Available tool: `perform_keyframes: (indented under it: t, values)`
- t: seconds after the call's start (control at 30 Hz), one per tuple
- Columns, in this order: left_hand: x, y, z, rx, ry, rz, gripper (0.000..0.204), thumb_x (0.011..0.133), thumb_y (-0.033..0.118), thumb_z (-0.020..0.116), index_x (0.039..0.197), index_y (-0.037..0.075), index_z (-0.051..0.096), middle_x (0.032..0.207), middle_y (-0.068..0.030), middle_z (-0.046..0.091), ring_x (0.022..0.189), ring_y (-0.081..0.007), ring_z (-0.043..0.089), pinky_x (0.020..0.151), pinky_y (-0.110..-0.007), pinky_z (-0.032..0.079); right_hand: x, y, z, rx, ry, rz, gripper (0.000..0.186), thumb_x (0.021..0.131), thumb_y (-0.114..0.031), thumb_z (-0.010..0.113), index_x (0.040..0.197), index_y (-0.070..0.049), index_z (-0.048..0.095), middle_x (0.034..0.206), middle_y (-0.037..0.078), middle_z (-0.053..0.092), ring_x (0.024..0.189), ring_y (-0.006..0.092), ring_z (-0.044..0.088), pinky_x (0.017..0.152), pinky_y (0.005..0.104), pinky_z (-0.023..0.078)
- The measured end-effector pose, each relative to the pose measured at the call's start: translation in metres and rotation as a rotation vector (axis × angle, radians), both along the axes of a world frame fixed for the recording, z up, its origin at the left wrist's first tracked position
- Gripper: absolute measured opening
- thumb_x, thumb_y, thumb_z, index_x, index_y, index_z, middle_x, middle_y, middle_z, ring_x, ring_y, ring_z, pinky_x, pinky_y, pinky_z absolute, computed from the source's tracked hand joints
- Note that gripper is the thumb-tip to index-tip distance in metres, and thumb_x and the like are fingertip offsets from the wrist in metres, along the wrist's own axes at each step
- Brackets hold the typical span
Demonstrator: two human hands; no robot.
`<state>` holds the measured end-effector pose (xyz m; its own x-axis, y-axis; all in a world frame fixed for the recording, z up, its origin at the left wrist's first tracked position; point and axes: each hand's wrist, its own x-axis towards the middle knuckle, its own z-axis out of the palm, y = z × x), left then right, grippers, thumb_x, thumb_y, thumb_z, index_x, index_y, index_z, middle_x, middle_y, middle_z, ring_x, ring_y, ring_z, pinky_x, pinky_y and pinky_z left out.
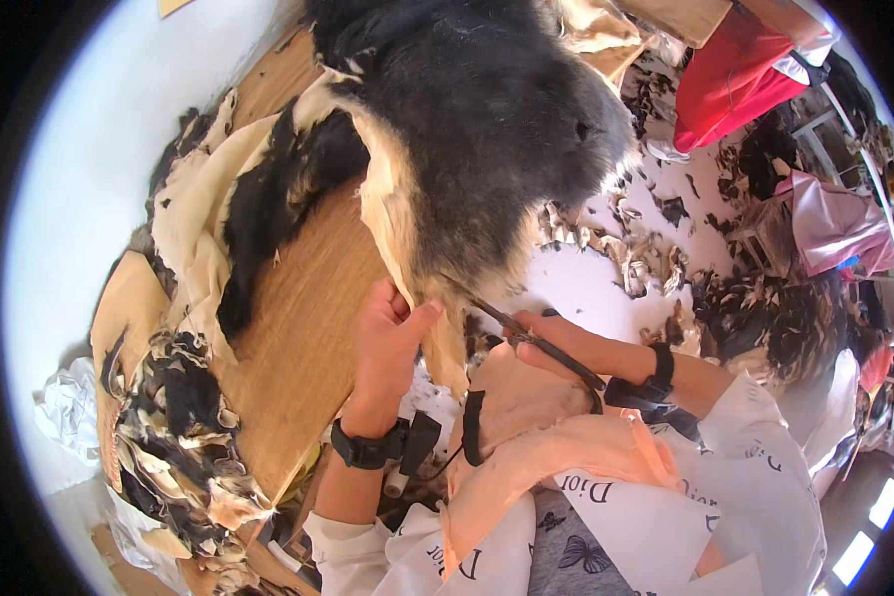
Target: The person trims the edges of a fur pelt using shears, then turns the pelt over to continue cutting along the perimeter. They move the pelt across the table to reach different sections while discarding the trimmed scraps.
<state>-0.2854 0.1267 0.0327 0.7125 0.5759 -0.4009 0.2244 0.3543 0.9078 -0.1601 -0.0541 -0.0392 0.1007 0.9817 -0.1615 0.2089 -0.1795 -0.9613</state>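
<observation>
A large black fur hide [487, 109] with a pale skin edge hangs over the wooden board in front of me. My left hand [392, 328] is closed on the pale edge of the hide, thumb against fingers. Dark metal scissors [566, 360] are in my right hand [556, 338], fingers wrapped round the handles. Their blades point up and left and reach the fur's lower edge, just right of my left hand. Fur hides the blade tips. A narrow pale strip [445, 353] hangs below my left hand.
The wooden board [298, 318] slopes on the left, with cream and black hide pieces [204, 209] along its far side. A heap of fur scraps [184, 427] lies at lower left. More scraps [636, 258] litter the floor at right. Red cloth [740, 84] hangs at upper right.
</observation>
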Motion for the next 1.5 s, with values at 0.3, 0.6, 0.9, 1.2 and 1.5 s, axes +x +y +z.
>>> perform_keyframes:
  t: [0.3, 0.6, 0.9, 1.2, 1.5]
  values:
    - [-0.014, 0.000, -0.009, -0.009, -0.040, -0.034, 0.032, 0.078, -0.003, 0.054, 0.109, -0.002, 0.047, 0.098, -0.0075, 0.060, 0.084, -0.0117, 0.057, 0.073, -0.025, 0.046, -0.013, -0.006, 0.004, -0.089, -0.235, -0.115, 0.046, 0.087, -0.045, 0.044, 0.090, 0.000, 0.050, 0.054, 0.016, 0.051, 0.055, 0.0328, 0.056, 0.052, 0.0396, 0.042]
    - [-0.005, -0.023, 0.003, 0.130, -0.057, -0.151, 0.023, 0.080, -0.001, 0.055, 0.101, -0.001, 0.046, 0.091, -0.0060, 0.060, 0.082, -0.0077, 0.055, 0.068, -0.021, 0.044, -0.015, 0.015, 0.034, -0.221, 0.387, -0.212, 0.063, 0.086, -0.062, 0.031, 0.078, -0.003, 0.052, 0.054, 0.003, 0.048, 0.048, 0.0119, 0.045, 0.044, 0.0257, 0.036]
    - [-0.019, -0.030, -0.004, 0.258, 0.032, -0.237, 0.022, 0.078, -0.001, 0.058, 0.097, -0.001, 0.047, 0.085, -0.0041, 0.061, 0.076, -0.0045, 0.053, 0.063, -0.018, 0.042, -0.024, 0.033, 0.030, -0.188, 0.974, -0.326, 0.043, 0.091, -0.044, 0.039, 0.094, -0.005, 0.056, 0.078, 0.001, 0.057, 0.056, 0.0094, 0.047, 0.051, 0.0211, 0.038]
    - [-0.050, -0.025, -0.005, 0.060, -0.029, -0.285, 0.028, 0.077, -0.001, 0.059, 0.104, -0.001, 0.048, 0.089, -0.0055, 0.061, 0.080, -0.0052, 0.054, 0.066, -0.020, 0.044, -0.001, 0.022, 0.041, -0.186, 0.160, -0.316, 0.044, 0.091, -0.046, 0.035, 0.086, -0.006, 0.053, 0.066, 0.000, 0.052, 0.054, 0.0037, 0.044, 0.047, 0.0182, 0.035]
    - [-0.076, -0.012, -0.020, 0.498, 0.103, -0.579, 0.022, 0.074, 0.008, 0.063, 0.085, 0.001, 0.046, 0.060, -0.0095, 0.047, 0.053, -0.0145, 0.048, 0.051, -0.029, 0.040, 0.015, 0.039, 0.063, -0.359, 0.267, -0.291, 0.046, 0.090, -0.048, 0.037, 0.083, -0.005, 0.053, 0.058, 0.000, 0.050, 0.045, 0.0049, 0.041, 0.045, 0.0196, 0.036]
